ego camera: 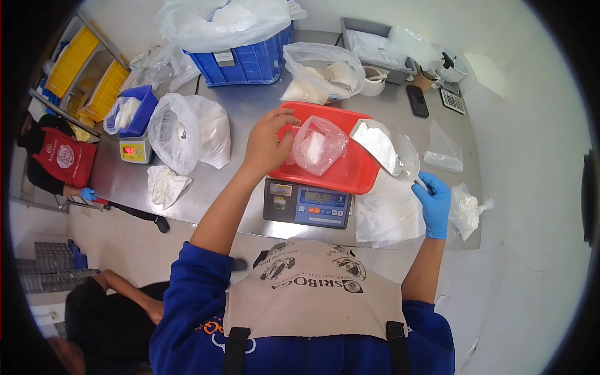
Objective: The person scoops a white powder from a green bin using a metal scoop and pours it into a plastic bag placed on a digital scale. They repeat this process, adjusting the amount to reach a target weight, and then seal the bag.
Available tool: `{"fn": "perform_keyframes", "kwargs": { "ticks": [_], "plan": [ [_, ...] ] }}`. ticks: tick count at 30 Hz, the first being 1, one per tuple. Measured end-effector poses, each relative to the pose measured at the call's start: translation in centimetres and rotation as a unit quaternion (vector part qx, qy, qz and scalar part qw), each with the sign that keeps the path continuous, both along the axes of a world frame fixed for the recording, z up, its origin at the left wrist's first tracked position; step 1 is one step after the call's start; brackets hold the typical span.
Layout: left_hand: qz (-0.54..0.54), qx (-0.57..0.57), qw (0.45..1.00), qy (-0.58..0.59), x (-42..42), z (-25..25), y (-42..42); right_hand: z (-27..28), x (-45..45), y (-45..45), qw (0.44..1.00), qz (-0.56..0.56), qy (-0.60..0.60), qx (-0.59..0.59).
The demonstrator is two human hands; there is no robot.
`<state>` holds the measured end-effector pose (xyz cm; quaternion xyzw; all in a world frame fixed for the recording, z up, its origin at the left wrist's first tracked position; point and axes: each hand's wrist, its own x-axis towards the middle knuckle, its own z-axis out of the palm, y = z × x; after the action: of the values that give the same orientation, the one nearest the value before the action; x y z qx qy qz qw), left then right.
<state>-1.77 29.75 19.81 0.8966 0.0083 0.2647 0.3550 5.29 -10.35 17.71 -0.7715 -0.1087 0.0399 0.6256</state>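
Note:
My bare left hand [269,140] is at the left side of a red plastic tray [323,184], its fingers curved beside a clear plastic bag [323,161] with some white powder in it; whether the fingertips pinch the bag's edge is not clear. The tray rests on a digital bench scale [307,204] with a lit display. In a blue glove, my right hand [433,201] grips the handle of a clear scoop [407,159] heaped with white powder [377,145]. The scoop's mouth is over the tray's right side, to the right of the bag.
Open bags of powder stand behind the tray [323,77] and to its left [213,136]. A lined blue crate [239,68], a crumpled cloth [166,185], a second scale [135,151], flat plastic bags [389,215], a phone [417,101] and a calculator [452,99] are on the steel table. Two people are at left.

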Motion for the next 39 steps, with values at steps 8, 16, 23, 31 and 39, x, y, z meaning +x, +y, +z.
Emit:
{"fn": "perform_keyframes", "kwargs": {
  "ticks": [8, 16, 23, 31, 39],
  "plan": [
    [-0.005, 0.024, 1.0, -0.014, 0.8, -0.1, -1.5, 2.7, 0.8, 1.7, 0.996, 0.035, -0.034, -0.08],
    [0.004, 0.112, 0.966, 0.234, 1.2, -2.9, -1.2, 3.3, 4.0, 4.7, 0.997, 0.026, -0.056, -0.039],
    [0.133, -0.067, 0.989, 0.015, -6.8, 8.7, 3.7, 6.7, 10.8, 13.1, 0.99, 0.095, -0.102, -0.012],
    [0.223, -0.289, 0.922, 0.127, -21.6, 6.3, 8.8, 4.6, 17.7, 41.4, 0.971, 0.201, -0.12, 0.054],
    [0.222, -0.441, 0.867, 0.071, -25.0, 5.6, 6.7, 3.3, 30.9, 57.4, 0.976, 0.118, -0.157, 0.09]
  ]
}}
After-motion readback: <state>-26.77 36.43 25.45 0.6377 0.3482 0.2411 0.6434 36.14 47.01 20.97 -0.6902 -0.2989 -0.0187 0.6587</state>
